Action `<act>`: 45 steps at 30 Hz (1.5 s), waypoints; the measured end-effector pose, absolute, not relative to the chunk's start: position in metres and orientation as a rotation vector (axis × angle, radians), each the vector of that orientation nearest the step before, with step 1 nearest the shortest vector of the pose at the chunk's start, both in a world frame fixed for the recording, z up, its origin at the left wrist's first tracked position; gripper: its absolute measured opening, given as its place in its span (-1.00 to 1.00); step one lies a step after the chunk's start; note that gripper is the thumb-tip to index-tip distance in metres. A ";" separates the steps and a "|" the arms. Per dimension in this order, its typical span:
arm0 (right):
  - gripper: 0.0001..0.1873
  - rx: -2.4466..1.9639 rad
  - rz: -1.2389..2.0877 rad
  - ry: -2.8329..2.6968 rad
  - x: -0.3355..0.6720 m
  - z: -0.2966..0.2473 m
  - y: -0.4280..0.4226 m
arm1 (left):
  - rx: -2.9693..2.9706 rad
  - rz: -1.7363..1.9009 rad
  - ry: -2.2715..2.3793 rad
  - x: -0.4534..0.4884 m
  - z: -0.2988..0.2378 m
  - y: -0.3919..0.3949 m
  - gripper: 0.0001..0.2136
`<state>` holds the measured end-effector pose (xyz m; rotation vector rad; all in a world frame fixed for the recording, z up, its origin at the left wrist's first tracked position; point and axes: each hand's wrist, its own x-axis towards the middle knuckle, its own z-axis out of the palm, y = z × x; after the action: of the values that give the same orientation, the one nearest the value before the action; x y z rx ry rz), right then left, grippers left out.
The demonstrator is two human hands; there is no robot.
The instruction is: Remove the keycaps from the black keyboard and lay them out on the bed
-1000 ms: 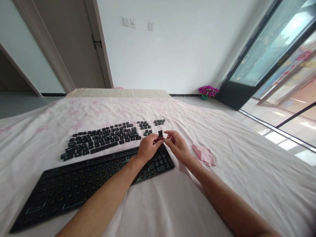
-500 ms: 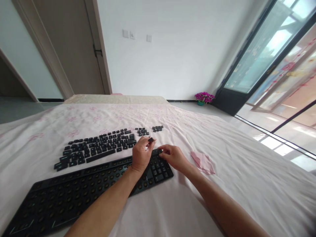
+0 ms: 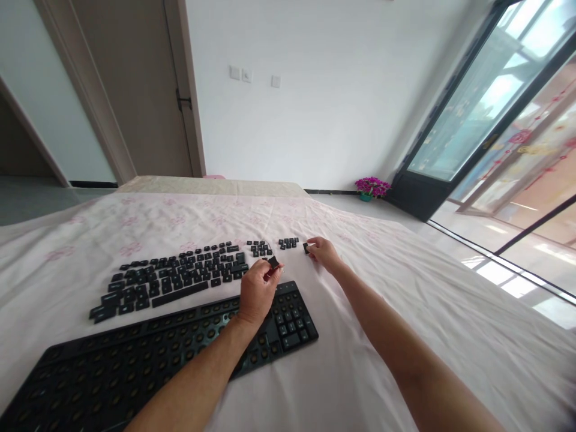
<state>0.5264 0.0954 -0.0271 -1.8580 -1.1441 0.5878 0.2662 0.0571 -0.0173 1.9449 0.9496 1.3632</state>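
Observation:
My left hand (image 3: 258, 288) is closed in a pinch on a small black keycap (image 3: 274, 262), raised above the far edge of the keyboard (image 3: 148, 342). My right hand (image 3: 324, 252), beyond the keyboard's right end, pinches another black keycap (image 3: 306, 248) close to the bed sheet. Most of the keyboard shows bare switch spots, while the number pad (image 3: 294, 324) at its right still carries several keycaps. My left forearm hides part of the keyboard's middle. Loose keycaps (image 3: 180, 273) lie in rows behind the keyboard, with smaller groups (image 3: 288, 243) to their right.
A pale sheet with pink flowers (image 3: 130, 221) covers the bed around the keyboard. Past the bed are a white wall (image 3: 315, 120), a brown door (image 3: 130, 90), a pot of magenta flowers (image 3: 372, 186) and a glass door (image 3: 468, 114) at right.
My right hand has moved from the number pad's top edge out to the sheet, bringing a keycap. My left hand stays nearly in place. The pink cloth no longer shows beside my right arm.

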 end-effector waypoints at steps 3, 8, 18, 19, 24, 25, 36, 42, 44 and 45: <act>-0.75 -1.897 0.564 -1.130 0.530 -0.032 0.106 | 1.942 1.343 0.965 0.267 -0.017 0.058 -0.86; -0.85 -1.934 0.601 -1.095 0.536 -0.033 0.113 | 1.954 1.321 0.978 0.268 -0.018 0.059 -0.85; -0.84 -1.942 0.655 -1.094 0.535 -0.028 0.115 | 1.957 1.316 0.970 0.268 -0.017 0.058 -0.85; -0.84 -1.943 0.651 -1.097 0.534 -0.027 0.115 | 1.953 1.313 0.969 0.268 -0.017 0.058 -0.85; -0.87 -1.940 0.636 -1.099 0.531 -0.023 0.114 | 1.962 1.292 0.968 0.268 -0.021 0.059 -0.84; -0.87 -1.936 0.631 -1.097 0.530 -0.021 0.113 | 1.972 1.289 0.971 0.267 -0.021 0.059 -0.83; -0.52 -1.294 0.814 -1.573 0.462 0.032 0.038 | 2.076 1.301 0.913 0.265 -0.014 0.053 -0.80; -0.75 -1.235 0.681 -1.579 0.422 0.046 0.001 | 2.112 1.104 0.827 0.263 -0.011 0.049 -0.88; -0.74 -1.239 0.668 -1.485 0.420 0.045 -0.008 | 2.092 0.986 0.787 0.258 -0.005 0.051 -0.84; -0.74 -1.243 0.670 -1.443 0.419 0.044 -0.013 | 2.105 0.921 0.783 0.254 -0.002 0.051 -0.81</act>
<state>0.4192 -0.0126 0.0436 -1.2430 -1.4429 0.6701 0.2540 0.0514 -0.0016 2.1054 0.7826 0.9209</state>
